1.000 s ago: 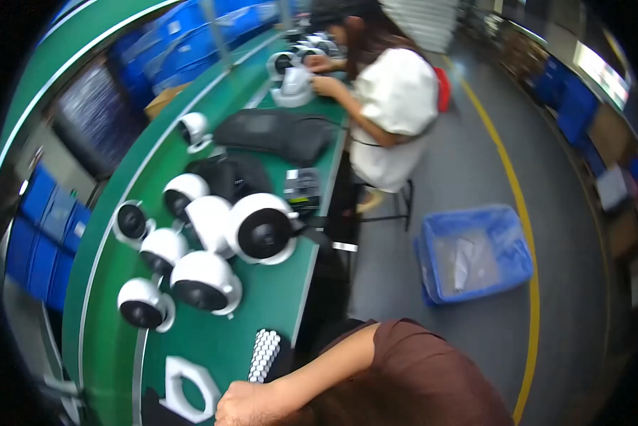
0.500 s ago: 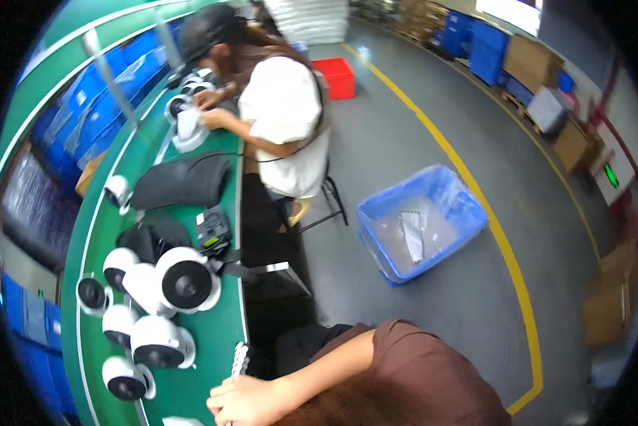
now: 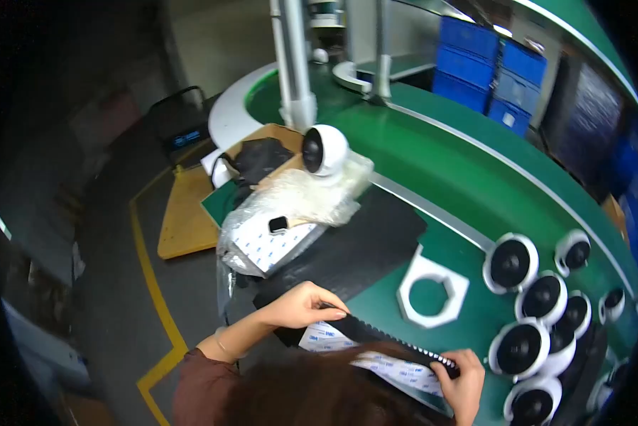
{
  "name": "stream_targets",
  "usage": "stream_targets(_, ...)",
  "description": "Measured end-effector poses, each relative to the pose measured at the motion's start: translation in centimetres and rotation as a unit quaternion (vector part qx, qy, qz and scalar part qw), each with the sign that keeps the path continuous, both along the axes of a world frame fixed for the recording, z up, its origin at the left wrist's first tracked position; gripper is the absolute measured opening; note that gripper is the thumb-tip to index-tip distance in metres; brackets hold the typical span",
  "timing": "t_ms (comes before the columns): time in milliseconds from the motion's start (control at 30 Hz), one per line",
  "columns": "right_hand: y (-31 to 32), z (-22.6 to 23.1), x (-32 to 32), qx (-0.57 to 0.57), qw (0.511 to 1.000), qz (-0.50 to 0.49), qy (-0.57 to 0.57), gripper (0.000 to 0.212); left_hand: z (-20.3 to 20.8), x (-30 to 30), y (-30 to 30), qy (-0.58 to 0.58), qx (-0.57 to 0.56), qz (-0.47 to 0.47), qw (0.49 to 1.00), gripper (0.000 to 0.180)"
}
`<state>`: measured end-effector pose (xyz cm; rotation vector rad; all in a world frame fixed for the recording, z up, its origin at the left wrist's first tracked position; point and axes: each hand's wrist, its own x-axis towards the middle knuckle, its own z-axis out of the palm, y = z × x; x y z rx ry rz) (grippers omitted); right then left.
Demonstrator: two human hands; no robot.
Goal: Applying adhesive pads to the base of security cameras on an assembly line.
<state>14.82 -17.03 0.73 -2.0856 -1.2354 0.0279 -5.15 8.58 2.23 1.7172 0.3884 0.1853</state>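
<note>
My left hand (image 3: 306, 307) pinches one end of a black strip (image 3: 383, 334) with a scalloped edge. At its other end, my right hand (image 3: 461, 380) grips the strip between thumb and fingers. Below the strip show parts of white backing sheet (image 3: 327, 337) with blue print, partly hidden by dark hair. Both hands are over the near edge of the bench, beside a black mat (image 3: 361, 248). A white block (image 3: 457, 287) with a roughly octagonal hole lies beyond my right hand. Several white, round-headed cameras with black fronts, one a white camera (image 3: 519, 349), stand to the right.
A plastic-wrapped stack of printed white sheets (image 3: 273, 245) lies on the bench at left, near an open cardboard box (image 3: 270, 131). Another white camera (image 3: 326, 150) stands beside them. A green conveyor (image 3: 432, 153) curves behind; blue crates (image 3: 464, 60) are stacked beyond.
The view has swung left, away from the seated co-worker and the blue floor bin. Both my hands now show, holding the strip; before, only one hand was visible near a white scalloped edge.
</note>
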Motion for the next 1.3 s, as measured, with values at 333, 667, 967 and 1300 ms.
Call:
stream_targets(333, -1.4, -1.0, 2.0, -0.037, 0.973, -0.082, 0.215, 0.016, -0.7, 3.2, 2.2, 0.042, 0.044, -0.016, 0.998, 0.016)
stream_targets(667, -3.3, -1.8, 2.4, -0.116, 0.975, -0.141, 0.128, 0.017, -1.1, 6.9, 4.6, 0.063, 0.032, -0.031, 0.997, 0.012)
stream_targets(967, -7.0, -1.2, 1.5, -0.035, 0.974, -0.132, 0.178, 0.016, 0.0, 8.4, 4.2, 0.043, 0.039, -0.042, 0.997, 0.009)
stream_targets(1300, -7.7, 7.8, 0.9, 0.137, 0.985, -0.101, -0.029, 0.023, -1.1, 10.3, 3.5, 0.046, 0.037, -0.071, 0.996, 0.01)
